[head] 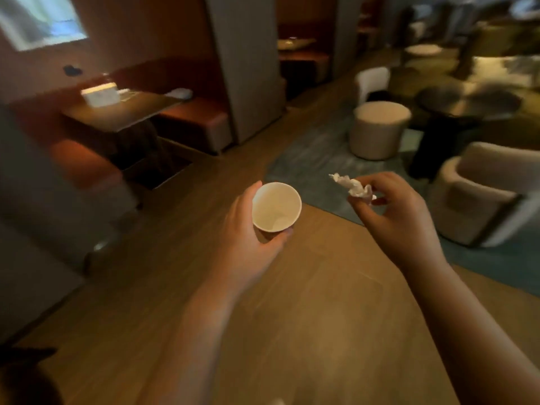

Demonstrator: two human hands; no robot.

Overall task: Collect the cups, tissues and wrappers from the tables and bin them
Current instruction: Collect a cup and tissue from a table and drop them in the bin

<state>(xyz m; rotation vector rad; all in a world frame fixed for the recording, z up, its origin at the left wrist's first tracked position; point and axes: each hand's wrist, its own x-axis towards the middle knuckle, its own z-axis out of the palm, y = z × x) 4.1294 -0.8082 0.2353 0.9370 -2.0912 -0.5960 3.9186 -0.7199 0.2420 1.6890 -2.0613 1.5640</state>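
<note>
Closest to us, our left hand [248, 229] grips a small white paper cup [276, 207], thumb along its left side and fingers curled under its base. The cup's open mouth tilts up towards us. Just to the right and apart from it, our right hand [400, 217] pinches a crumpled white tissue [355, 187] between thumb and fingertips, and the tissue's loose end sticks out to the left, towards the cup. Both hands hang in the air over a brown wooden plank floor [292, 302].

Beyond the hands, a grey-blue carpet [315, 159] meets the floor along a curved edge. On it stand a round beige upholstered pouf [380, 130] and, near the right edge of the view, a pale curved armchair [479, 194]. Behind the pouf we see a dark round table [467, 102].

Farther off on the left, a brown square worktop [125, 112] sits in a booth between reddish-orange cushioned benches [193, 115]. A blurred white box [100, 96] rests near the worktop's far left corner, and a small white object [179, 93] that we cannot identify lies at its far right corner. A tall grey partition [248, 68] closes the booth on the right.
</note>
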